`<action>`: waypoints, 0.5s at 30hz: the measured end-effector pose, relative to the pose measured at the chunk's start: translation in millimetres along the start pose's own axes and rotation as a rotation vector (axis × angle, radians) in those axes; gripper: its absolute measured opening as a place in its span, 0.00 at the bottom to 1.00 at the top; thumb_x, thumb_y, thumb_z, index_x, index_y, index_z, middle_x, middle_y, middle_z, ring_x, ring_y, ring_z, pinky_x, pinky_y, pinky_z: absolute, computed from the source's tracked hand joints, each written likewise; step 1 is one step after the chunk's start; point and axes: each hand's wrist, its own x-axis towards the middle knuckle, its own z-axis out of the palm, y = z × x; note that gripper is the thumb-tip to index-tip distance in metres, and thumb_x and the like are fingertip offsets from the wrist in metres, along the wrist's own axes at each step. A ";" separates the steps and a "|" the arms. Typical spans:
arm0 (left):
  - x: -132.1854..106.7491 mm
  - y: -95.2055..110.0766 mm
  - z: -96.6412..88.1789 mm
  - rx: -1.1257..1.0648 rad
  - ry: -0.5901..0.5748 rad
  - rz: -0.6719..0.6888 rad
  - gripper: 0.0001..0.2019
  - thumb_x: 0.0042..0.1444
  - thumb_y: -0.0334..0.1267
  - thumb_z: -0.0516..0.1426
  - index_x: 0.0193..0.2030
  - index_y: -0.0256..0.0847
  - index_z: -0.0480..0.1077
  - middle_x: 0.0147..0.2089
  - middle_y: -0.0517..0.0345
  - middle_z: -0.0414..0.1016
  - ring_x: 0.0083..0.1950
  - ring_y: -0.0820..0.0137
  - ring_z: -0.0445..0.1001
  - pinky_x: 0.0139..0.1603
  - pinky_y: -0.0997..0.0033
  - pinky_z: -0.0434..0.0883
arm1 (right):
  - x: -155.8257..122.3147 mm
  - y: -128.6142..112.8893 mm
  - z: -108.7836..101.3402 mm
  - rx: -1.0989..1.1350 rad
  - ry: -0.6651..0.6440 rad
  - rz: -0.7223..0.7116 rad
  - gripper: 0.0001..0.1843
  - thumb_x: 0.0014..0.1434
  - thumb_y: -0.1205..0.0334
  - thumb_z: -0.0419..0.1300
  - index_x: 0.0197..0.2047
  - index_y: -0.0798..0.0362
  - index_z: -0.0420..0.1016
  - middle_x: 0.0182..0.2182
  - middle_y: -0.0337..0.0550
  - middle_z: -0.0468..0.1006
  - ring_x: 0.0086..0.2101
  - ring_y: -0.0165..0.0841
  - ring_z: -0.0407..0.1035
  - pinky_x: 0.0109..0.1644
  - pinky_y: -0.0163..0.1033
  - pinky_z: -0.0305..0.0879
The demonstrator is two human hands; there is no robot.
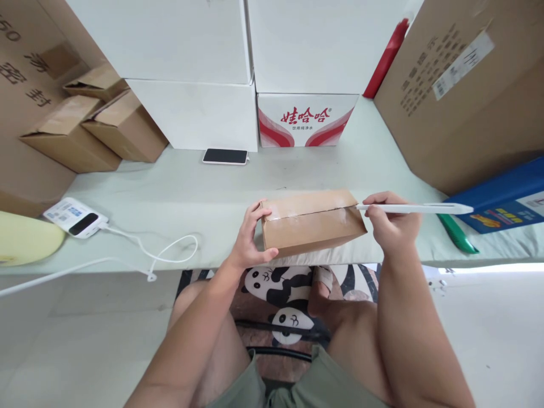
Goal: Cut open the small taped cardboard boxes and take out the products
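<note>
A small taped cardboard box (312, 224) lies on the pale table (191, 192) near its front edge. My left hand (250, 235) grips the box's left end, fingers on top and thumb on the front face. My right hand (391, 218) is closed round a long white pen-like tool (419, 208). The tool lies level, and its left tip touches the box's right top edge by the tape seam.
A phone (225, 156) lies face up at the back by stacked white boxes (191, 68) and a red-and-white printed carton (304, 119). Brown boxes (97, 124) stand left, a large carton (467, 90) right. A blue folder (505, 195), green pen (457, 235), white device (74, 217) with cable (148, 249).
</note>
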 end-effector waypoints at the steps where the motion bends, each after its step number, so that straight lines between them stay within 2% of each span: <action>1: -0.1 0.0 0.0 -0.004 0.000 -0.006 0.40 0.53 0.65 0.63 0.68 0.49 0.60 0.69 0.38 0.60 0.77 0.42 0.57 0.70 0.36 0.66 | -0.4 0.3 0.4 0.001 0.017 -0.011 0.07 0.45 0.60 0.57 0.25 0.50 0.77 0.17 0.36 0.71 0.19 0.30 0.61 0.23 0.37 0.55; 5: -0.2 0.3 -1.0 -0.025 -0.006 -0.024 0.40 0.55 0.65 0.62 0.68 0.48 0.60 0.71 0.37 0.58 0.78 0.42 0.56 0.71 0.35 0.64 | -0.1 2.4 0.5 0.004 0.119 -0.069 0.06 0.45 0.61 0.57 0.23 0.50 0.75 0.16 0.37 0.69 0.19 0.30 0.60 0.23 0.38 0.54; 10: 0.0 -1.1 -2.1 -0.020 -0.010 -0.028 0.39 0.55 0.65 0.62 0.68 0.49 0.60 0.71 0.37 0.59 0.78 0.41 0.56 0.70 0.34 0.66 | 2.9 14.0 0.9 0.002 0.345 -0.128 0.04 0.44 0.62 0.55 0.22 0.50 0.70 0.18 0.36 0.67 0.21 0.30 0.60 0.26 0.38 0.54; 12: 0.2 -1.9 -1.8 -0.017 -0.006 -0.024 0.39 0.54 0.65 0.62 0.68 0.49 0.60 0.71 0.37 0.60 0.78 0.41 0.56 0.71 0.34 0.65 | 3.0 20.3 2.0 -0.024 0.357 -0.068 0.06 0.49 0.60 0.56 0.28 0.51 0.72 0.22 0.37 0.69 0.22 0.31 0.64 0.28 0.38 0.58; 15: 0.3 -3.0 -0.8 -0.009 0.005 -0.012 0.39 0.54 0.66 0.61 0.68 0.50 0.60 0.70 0.38 0.60 0.77 0.41 0.56 0.71 0.33 0.64 | 1.5 30.4 2.7 -0.136 0.251 0.029 0.13 0.59 0.54 0.55 0.43 0.51 0.74 0.30 0.40 0.76 0.28 0.33 0.72 0.36 0.40 0.67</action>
